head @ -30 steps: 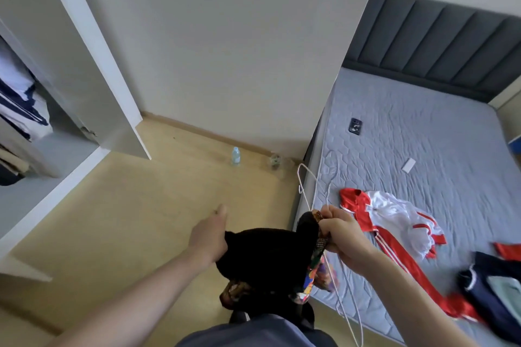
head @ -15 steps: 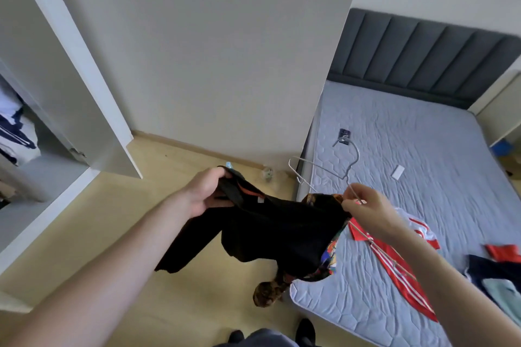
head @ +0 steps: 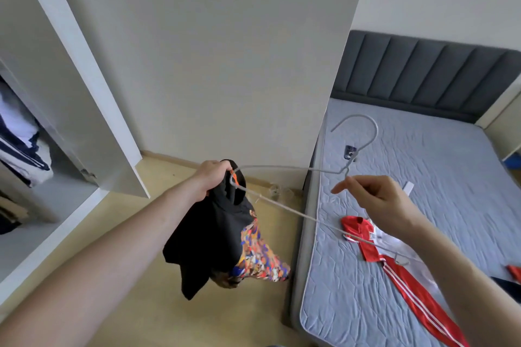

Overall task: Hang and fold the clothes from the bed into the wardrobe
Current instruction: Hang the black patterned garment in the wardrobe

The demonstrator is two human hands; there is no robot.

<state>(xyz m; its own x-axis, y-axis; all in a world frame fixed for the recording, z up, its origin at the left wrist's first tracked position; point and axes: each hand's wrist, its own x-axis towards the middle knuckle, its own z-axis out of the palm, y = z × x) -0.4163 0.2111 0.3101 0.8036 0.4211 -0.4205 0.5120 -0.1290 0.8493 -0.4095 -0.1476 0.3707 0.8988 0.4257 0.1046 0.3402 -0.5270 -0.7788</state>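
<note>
- While a black shirt (head: 214, 236) is gripped at its collar by the left hand (head: 212, 177), fingers curled round the cloth, the garment is held in the air over the floor (head: 118, 270), beside the bed's left edge.
- A colourful print is seen on the part of the shirt hanging lowest, nearest the bed (head: 423, 177).
- A white wire hanger (head: 284, 168) is pinched near its neck by the right hand (head: 375, 200), thumb and fingers closed on the wire, with the forefinger stretched out.
- One end of the hanger is lodged in the shirt's collar at the left hand; the hook is raised over the bed's left edge.
- A red and white jersey (head: 394, 259) is spread on the bed near its left edge, partly hidden by the right forearm.
- A small dark object (head: 350, 150) and a white card (head: 408, 186) are seen on the mattress towards the headboard (head: 423, 76).
- Dark and red clothing is glimpsed at the bed's right edge.
- The wardrobe (head: 56, 93) is seen at the left with its door open, and folded clothes (head: 22, 146) are stacked on a shelf inside.
</note>
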